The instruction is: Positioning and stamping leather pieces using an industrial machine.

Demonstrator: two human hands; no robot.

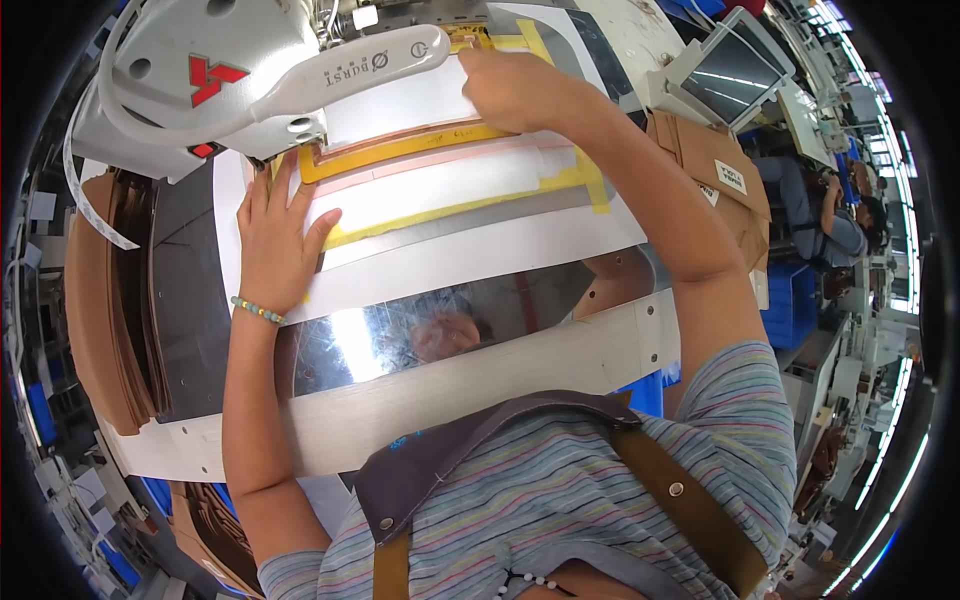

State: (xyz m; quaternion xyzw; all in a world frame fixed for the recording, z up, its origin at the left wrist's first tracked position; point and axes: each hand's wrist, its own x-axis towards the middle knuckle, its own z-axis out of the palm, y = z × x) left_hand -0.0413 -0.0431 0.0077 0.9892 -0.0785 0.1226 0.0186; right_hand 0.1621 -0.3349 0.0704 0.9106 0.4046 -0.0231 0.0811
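A yellow-edged flat frame lies beneath the sewing machine's head, with a white sheet inside it. My left hand rests flat at the frame's near left corner, fingers stretched out and thumb apart. At the far right end of the frame, my right hand is closed with its fingers curled down. What those fingertips hold, if anything, is hidden. Under the frame is a larger white panel bordered with yellow tape.
The white sewing machine and its pale lamp overhang the work. A shiny metal plate covers the near table. Brown stacked pieces stand left and right. A screen and a seated person are on the right.
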